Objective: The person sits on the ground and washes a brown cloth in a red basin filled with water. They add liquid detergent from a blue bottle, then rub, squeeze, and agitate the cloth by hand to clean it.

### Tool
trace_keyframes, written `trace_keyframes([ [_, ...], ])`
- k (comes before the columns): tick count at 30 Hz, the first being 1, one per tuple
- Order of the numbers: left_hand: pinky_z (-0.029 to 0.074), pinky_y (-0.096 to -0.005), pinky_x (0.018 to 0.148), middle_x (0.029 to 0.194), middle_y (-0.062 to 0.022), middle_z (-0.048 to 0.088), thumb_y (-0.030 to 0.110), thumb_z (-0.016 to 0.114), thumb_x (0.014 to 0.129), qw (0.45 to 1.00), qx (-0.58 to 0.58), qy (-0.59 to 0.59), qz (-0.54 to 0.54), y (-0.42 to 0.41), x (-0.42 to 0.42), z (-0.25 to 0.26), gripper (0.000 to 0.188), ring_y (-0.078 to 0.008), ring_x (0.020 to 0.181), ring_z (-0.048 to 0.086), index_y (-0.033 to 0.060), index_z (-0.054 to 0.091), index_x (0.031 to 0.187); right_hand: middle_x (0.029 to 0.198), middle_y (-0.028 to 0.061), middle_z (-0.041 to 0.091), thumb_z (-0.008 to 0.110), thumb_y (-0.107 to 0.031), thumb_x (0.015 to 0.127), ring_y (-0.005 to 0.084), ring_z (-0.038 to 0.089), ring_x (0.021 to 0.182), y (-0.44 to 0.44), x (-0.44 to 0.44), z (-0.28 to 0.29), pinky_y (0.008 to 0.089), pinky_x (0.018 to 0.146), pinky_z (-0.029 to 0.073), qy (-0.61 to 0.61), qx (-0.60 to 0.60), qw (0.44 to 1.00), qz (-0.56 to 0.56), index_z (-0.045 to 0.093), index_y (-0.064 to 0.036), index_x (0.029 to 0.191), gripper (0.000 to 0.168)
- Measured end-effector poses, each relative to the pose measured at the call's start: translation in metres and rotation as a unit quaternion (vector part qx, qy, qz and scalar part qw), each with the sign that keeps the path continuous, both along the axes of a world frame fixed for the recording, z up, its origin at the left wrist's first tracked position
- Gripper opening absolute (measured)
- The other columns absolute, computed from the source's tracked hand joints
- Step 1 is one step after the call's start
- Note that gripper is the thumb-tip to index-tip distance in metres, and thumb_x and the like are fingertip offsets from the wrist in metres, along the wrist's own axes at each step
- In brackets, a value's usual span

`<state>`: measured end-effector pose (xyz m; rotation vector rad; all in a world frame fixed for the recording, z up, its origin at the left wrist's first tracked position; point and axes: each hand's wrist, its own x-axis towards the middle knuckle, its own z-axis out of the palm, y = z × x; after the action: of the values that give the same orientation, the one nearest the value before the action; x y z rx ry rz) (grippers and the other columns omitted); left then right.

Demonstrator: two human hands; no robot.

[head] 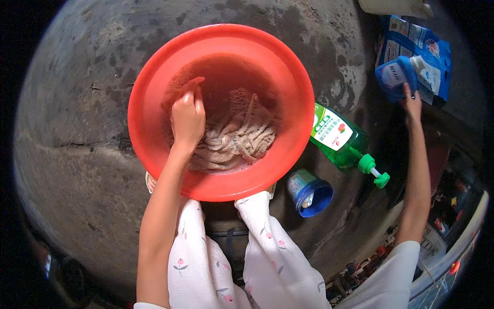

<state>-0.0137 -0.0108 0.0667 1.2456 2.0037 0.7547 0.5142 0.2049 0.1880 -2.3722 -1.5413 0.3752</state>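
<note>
A large red plastic basin (pixel 154 69) of water sits on the floor in front of my feet, with soaked beige cloth (pixel 235 143) bunched in its lower half. My left hand (pixel 188 116) is dipped into the basin at the left of the cloth, its fingers curled. Its reddish-looking fingertips are at or under the water, and whether they hold anything is unclear. Out to the far right, my right hand (pixel 412 100) grips a blue plastic bottle (pixel 393 75) with a white cap by its lower side. The bottle is tilted, its cap towards the right.
Right of the basin lies a green dish-soap pump bottle (pixel 343 143). Below it, an open blue tub (pixel 312 197) has something whitish inside. A blue printed packet (pixel 428 50) lies behind the held bottle. Cracked concrete floor (pixel 77 116) surrounds the basin.
</note>
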Motion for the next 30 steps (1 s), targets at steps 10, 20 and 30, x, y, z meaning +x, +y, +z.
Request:
trace_keyframes([
  [10, 0.016, -0.054, 0.102, 0.135, -0.0215, 0.025, 0.025, 0.056, 0.078, 0.985, -0.094, 0.05, 0.137, -0.055, 0.024, -0.013, 0.059, -0.04, 0.126, 0.023, 0.0091, 0.033, 0.13, 0.096, 0.0082, 0.058, 0.058, -0.022, 0.088, 0.0184, 0.06, 0.085, -0.074, 0.001, -0.098, 0.0317, 0.082, 0.049, 0.351, -0.043, 0.923, -0.151, 0.047, -0.001, 0.11, 0.032],
  [20, 0.021, -0.049, 0.101, 0.127, -0.0264, 0.03, 0.03, 0.058, 0.078, 0.967, -0.187, -0.067, 0.162, -0.074, 0.025, -0.002, 0.066, -0.0433, 0.118, 0.029, -0.0007, 0.029, 0.129, 0.107, 0.0075, 0.055, 0.045, -0.018, 0.09, 0.0172, 0.054, 0.084, -0.199, -0.021, -0.001, 0.0292, 0.075, 0.044, 0.093, 0.215, 0.967, -0.103, 0.048, -0.001, 0.118, 0.033],
  [30, 0.039, -0.0486, 0.084, 0.102, -0.0313, 0.054, 0.033, 0.056, 0.08, 0.983, -0.18, -0.006, 0.038, -0.101, 0.011, -0.038, 0.058, -0.044, 0.096, 0.052, -0.0031, 0.042, 0.124, 0.142, 0.0129, 0.023, 0.06, -0.029, 0.08, 0.0375, 0.021, 0.13, -0.24, -0.352, -0.035, 0.0554, 0.101, 0.021, 0.032, -0.142, 0.875, 0.463, 0.036, -0.02, 0.135, 0.061],
])
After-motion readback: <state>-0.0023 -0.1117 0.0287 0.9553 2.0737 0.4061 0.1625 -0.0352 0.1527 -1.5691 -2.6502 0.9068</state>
